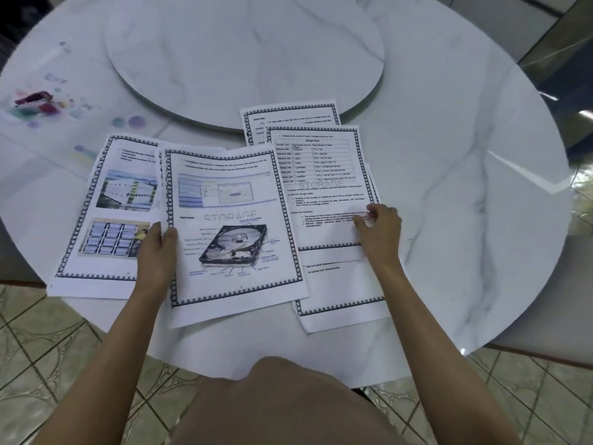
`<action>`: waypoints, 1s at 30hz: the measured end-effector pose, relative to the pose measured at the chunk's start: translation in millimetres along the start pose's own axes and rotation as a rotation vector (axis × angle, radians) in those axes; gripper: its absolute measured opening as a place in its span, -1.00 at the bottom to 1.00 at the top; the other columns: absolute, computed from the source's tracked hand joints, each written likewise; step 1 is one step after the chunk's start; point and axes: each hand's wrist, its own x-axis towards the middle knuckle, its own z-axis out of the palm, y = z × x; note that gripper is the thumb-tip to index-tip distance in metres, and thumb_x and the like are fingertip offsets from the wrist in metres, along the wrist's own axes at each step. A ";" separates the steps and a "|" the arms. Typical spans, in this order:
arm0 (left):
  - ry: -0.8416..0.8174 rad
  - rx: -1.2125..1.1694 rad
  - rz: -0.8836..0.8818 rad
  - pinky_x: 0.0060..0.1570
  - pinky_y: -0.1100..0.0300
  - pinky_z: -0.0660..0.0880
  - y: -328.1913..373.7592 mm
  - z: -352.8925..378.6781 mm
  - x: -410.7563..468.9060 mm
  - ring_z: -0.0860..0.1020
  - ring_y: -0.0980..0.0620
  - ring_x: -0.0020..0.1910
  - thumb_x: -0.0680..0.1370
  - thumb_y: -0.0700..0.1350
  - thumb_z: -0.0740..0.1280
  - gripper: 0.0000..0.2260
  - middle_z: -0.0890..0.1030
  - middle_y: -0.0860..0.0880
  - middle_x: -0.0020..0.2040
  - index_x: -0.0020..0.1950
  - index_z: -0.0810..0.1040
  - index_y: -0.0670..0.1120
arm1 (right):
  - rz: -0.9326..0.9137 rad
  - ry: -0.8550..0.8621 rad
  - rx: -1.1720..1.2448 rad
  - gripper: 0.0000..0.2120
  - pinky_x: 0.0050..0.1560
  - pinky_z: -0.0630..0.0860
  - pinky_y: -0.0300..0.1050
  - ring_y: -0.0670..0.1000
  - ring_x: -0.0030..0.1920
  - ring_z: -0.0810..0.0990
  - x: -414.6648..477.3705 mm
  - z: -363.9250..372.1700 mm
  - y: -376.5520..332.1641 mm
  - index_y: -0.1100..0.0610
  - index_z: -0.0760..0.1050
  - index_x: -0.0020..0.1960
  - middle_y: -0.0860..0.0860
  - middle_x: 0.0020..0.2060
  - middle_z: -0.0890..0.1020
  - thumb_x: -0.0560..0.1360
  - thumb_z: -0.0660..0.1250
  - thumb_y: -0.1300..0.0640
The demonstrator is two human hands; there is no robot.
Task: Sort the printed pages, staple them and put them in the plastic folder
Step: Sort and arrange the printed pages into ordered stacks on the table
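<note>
1. Head view: a round white marble-look table (449, 220) carried several white printed pages with dark patterned borders, spread near its front edge.
2. The left hand (157, 252) gripped the left edge of the middle page with the hard-disk picture (231, 229), thumb on top and fingers curled beneath, the hand narrowly closed on the paper.
3. That page overlapped the left page with two colour photographs (102, 213), which lay flat on the table.
4. The right hand (378, 229) rested on the right page with the table of figures (321, 187), fingers bent and pinching at its lower right edge; whether it truly held the sheet I could not tell.
5. More pages lay under that one, one showing beyond it and one nearer the person.
6. A clear plastic folder with coloured dots (64, 101) lay far left, a small maroon stapler (33, 99) on it, blurred.
7. A round marble turntable (244, 59) sat at the table's centre.
</note>
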 end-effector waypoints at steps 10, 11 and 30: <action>0.121 -0.011 -0.055 0.29 -0.18 0.35 -5.1 6.7 -17.2 0.44 -0.19 0.25 0.64 -0.06 0.05 -0.65 0.47 -0.19 0.29 0.36 0.36 -0.18 | 0.063 -0.109 -0.318 -0.37 0.21 0.31 0.06 0.23 0.26 0.32 34.8 -7.1 8.2 0.28 0.32 0.28 0.23 0.23 0.36 0.36 0.45 -0.02; 0.125 -0.016 -0.064 0.28 -0.19 0.35 -3.9 8.7 -19.5 0.44 -0.20 0.25 0.64 -0.06 0.06 -0.65 0.47 -0.21 0.29 0.36 0.36 -0.20 | 0.062 -0.106 -0.289 -0.38 0.22 0.30 0.06 0.22 0.26 0.34 36.7 -8.2 8.5 0.25 0.33 0.28 0.21 0.23 0.37 0.35 0.46 0.01; 0.260 -0.037 -0.021 0.03 0.16 0.31 13.8 26.0 -63.6 0.45 -0.06 0.11 0.64 -0.18 0.05 -0.70 0.48 -0.25 0.26 0.30 0.37 -0.28 | -0.002 -0.036 0.139 -0.84 -0.30 0.36 -0.51 -0.02 -0.11 0.53 93.8 -73.6 59.4 0.28 0.60 0.00 0.19 -0.05 0.66 0.48 0.30 0.26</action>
